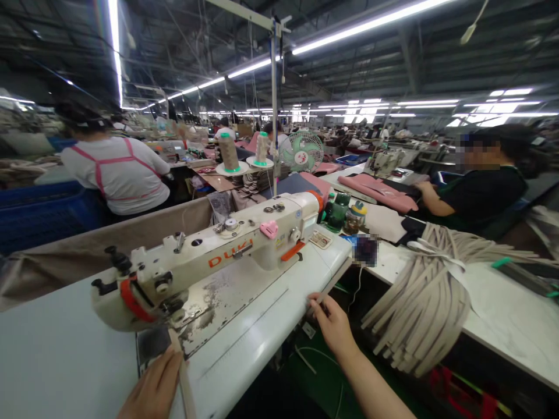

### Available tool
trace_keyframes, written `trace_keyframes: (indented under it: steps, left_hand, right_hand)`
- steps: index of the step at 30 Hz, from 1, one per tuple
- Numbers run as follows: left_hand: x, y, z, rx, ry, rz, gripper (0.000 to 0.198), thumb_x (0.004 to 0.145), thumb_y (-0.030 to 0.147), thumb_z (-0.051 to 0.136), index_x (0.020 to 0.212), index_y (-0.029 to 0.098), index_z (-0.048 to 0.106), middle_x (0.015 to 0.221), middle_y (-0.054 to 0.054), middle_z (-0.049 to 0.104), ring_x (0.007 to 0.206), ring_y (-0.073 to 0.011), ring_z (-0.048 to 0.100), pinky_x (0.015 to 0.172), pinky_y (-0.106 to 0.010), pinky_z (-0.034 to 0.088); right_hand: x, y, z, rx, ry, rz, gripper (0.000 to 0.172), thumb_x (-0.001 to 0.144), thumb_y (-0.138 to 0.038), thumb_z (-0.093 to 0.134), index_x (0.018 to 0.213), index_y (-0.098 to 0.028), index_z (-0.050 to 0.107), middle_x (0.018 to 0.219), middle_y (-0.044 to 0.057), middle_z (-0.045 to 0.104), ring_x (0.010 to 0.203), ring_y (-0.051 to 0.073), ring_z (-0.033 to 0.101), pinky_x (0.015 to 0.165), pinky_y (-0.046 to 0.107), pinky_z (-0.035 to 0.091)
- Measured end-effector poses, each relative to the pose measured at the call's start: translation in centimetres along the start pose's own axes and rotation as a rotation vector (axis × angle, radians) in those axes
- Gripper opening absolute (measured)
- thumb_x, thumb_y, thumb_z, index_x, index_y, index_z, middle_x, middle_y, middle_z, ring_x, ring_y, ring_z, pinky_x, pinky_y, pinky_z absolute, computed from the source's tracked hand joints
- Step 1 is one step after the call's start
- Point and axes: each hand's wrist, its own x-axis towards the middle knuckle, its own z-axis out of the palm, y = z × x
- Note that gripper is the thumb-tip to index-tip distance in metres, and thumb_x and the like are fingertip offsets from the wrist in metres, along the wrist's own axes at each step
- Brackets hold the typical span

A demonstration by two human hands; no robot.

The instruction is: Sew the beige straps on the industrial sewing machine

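A white sewing machine (227, 250) with orange lettering stands on a white table (56, 343). A beige strip (186, 384) runs from under its needle end toward me. My left hand (152, 390) lies on the table beside that strip, fingers together and touching it. My right hand (334, 323) is at the table's right edge, fingers curled over the edge near the machine's base; what they hold, if anything, is hidden.
A thick bundle of beige strips (428, 291) hangs over the neighbouring table on the right. A person in black (480, 192) works there with pink pieces (379, 192). A person in a white top (117, 171) sits with their back turned at left. Thread cones (229, 151) and a fan (301, 151) stand behind the machine.
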Motion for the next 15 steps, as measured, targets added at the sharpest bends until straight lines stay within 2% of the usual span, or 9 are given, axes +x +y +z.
trace_keyframes:
  steps: [3, 8, 12, 15]
  left_hand:
    - [0.1, 0.5, -0.4, 0.017, -0.017, -0.011, 0.053, 0.087, 0.002, 0.037, 0.132, 0.019, 0.06, 0.135, -0.01, 0.067, 0.121, -0.0228, 0.066, 0.103, -0.033, 0.055]
    - [1.2, 1.7, -2.0, 0.038, 0.008, 0.011, 0.05, 0.091, 0.001, 0.038, 0.134, 0.019, 0.057, 0.137, -0.011, 0.065, 0.124, -0.0224, 0.063, 0.106, -0.033, 0.053]
    - [2.2, 2.4, -3.4, 0.016, 0.072, 0.02, 0.048, 0.092, -0.001, 0.036, 0.131, 0.018, 0.058, 0.136, -0.011, 0.063, 0.123, -0.0226, 0.062, 0.105, -0.034, 0.053]
    - [2.9, 3.1, -4.3, -0.011, 0.071, -0.017, 0.046, 0.093, -0.001, 0.037, 0.128, 0.017, 0.06, 0.132, -0.011, 0.064, 0.121, -0.0236, 0.062, 0.105, -0.036, 0.053]
  right_hand:
    - [-0.3, -1.3, 0.9, 0.009, -0.076, 0.006, 0.048, 0.091, -0.066, 0.06, 0.103, -0.021, 0.073, 0.085, 0.006, 0.071, 0.069, 0.02, 0.062, 0.064, 0.03, 0.052]
    - [-1.1, -3.3, 2.0, 0.05, -0.192, -0.011, 0.047, 0.098, -0.064, 0.051, 0.094, -0.021, 0.07, 0.081, 0.004, 0.068, 0.066, 0.017, 0.058, 0.064, 0.028, 0.05]
    - [-1.6, -4.6, 2.6, 0.002, -0.25, -0.109, 0.042, 0.101, -0.057, 0.048, 0.09, -0.023, 0.069, 0.076, 0.002, 0.062, 0.068, 0.017, 0.058, 0.066, 0.026, 0.05]
    - [-2.0, -5.4, 3.1, -0.037, -0.296, -0.171, 0.039, 0.1, -0.055, 0.05, 0.09, -0.023, 0.069, 0.077, 0.002, 0.06, 0.073, 0.018, 0.06, 0.067, 0.026, 0.051]
